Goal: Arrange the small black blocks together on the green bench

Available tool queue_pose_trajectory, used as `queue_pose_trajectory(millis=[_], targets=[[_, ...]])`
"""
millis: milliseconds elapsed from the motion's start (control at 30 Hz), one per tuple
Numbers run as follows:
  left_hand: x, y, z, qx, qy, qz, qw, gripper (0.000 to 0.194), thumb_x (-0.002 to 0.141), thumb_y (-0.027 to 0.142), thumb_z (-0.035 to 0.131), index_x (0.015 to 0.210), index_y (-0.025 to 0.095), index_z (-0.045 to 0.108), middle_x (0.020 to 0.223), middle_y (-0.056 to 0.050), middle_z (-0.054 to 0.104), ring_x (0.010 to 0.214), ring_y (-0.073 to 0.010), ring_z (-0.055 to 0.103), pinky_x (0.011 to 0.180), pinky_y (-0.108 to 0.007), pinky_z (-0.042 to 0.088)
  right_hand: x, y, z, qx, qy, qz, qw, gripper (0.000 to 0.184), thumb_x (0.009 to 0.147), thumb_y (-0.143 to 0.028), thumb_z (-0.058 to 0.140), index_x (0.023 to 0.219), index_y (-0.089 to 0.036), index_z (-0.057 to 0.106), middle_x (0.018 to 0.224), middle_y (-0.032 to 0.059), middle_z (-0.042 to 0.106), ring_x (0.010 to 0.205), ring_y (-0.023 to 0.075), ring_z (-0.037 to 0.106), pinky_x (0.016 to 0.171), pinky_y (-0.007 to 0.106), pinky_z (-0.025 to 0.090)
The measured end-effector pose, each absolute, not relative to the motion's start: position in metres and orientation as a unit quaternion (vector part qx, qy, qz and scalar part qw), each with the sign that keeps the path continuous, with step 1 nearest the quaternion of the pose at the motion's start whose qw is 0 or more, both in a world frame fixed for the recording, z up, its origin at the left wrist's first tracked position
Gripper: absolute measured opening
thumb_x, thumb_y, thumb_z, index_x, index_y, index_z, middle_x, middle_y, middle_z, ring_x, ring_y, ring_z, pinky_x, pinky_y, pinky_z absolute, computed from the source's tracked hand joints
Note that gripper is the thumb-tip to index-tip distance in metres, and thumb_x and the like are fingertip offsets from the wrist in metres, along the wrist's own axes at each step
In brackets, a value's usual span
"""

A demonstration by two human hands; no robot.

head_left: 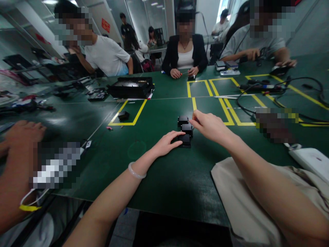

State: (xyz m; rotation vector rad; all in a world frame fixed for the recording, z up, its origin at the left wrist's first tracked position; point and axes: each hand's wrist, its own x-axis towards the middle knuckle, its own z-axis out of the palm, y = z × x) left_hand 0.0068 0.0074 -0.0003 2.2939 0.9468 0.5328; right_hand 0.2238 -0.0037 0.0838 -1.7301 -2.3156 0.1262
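Three small black box-shaped parts stand in a slightly staggered row on the green table: a far one (183,119), a middle one (186,128) and a near one (184,140). My left hand (167,142), with a pale bangle on its wrist, reaches in from the left. Its thumb and fingertips hold the near black box at its left side. To the right of the middle and far boxes, my right hand (208,124) is closed in a pinch. What sits between its fingertips, if anything, is too small to make out.
A black open case (131,87) stands at the back left, with a small black part (123,116) nearer. Yellow tape (140,111) marks rectangles. Black cables (269,87) and a white device (312,159) lie right; beige cloth (231,185) covers the front edge. Several people sit around.
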Motion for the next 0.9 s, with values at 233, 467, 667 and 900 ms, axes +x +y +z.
queue_pose_trajectory(millis=[233, 467, 667, 900], targets=[[0.0067, 0.0073, 0.0001, 0.862, 0.356, 0.201, 0.298, 0.041, 0.094, 0.04, 0.046, 0.133, 0.026, 0.048, 0.121, -0.007, 0.056, 0.108, -0.0233, 0.053, 0.095, -0.036, 0.041, 0.2263, -0.0045, 0.0863, -0.589, -0.797, 0.058, 0.119, 0.021, 0.092, -0.032, 0.035, 0.106, -0.022, 0.046, 0.082, 0.005, 0.066, 0.068, 0.02, 0.057, 0.052, 0.028, 0.026], [0.0069, 0.0072, -0.0007, 0.86, 0.363, 0.199, 0.299, 0.041, 0.094, 0.04, 0.046, 0.133, 0.027, 0.048, 0.122, -0.006, 0.056, 0.11, -0.0234, 0.052, 0.096, -0.037, 0.04, 0.2235, -0.005, 0.0849, -0.595, -0.796, 0.021, 0.11, 0.025, 0.094, -0.04, 0.033, 0.097, -0.023, 0.05, 0.082, 0.0064, 0.066, 0.072, 0.0216, 0.059, 0.053, 0.028, 0.026], [0.0065, 0.008, -0.0027, 0.861, 0.356, 0.209, 0.297, 0.04, 0.094, 0.039, 0.047, 0.133, 0.028, 0.048, 0.123, -0.006, 0.056, 0.111, -0.023, 0.052, 0.095, -0.036, 0.041, 0.2284, -0.0043, 0.0861, -0.589, -0.798, 0.057, 0.113, 0.025, 0.092, -0.032, 0.034, 0.111, -0.022, 0.045, 0.085, 0.0062, 0.067, 0.069, 0.0215, 0.059, 0.053, 0.029, 0.028], [0.0071, 0.0081, -0.0031, 0.861, 0.36, 0.205, 0.295, 0.041, 0.094, 0.039, 0.047, 0.133, 0.028, 0.048, 0.121, -0.006, 0.057, 0.11, -0.0232, 0.053, 0.096, -0.037, 0.04, 0.2217, -0.0068, 0.0855, -0.605, -0.789, 0.007, 0.109, 0.026, 0.094, -0.04, 0.033, 0.098, -0.022, 0.05, 0.083, 0.0073, 0.067, 0.072, 0.0228, 0.06, 0.053, 0.028, 0.025]])
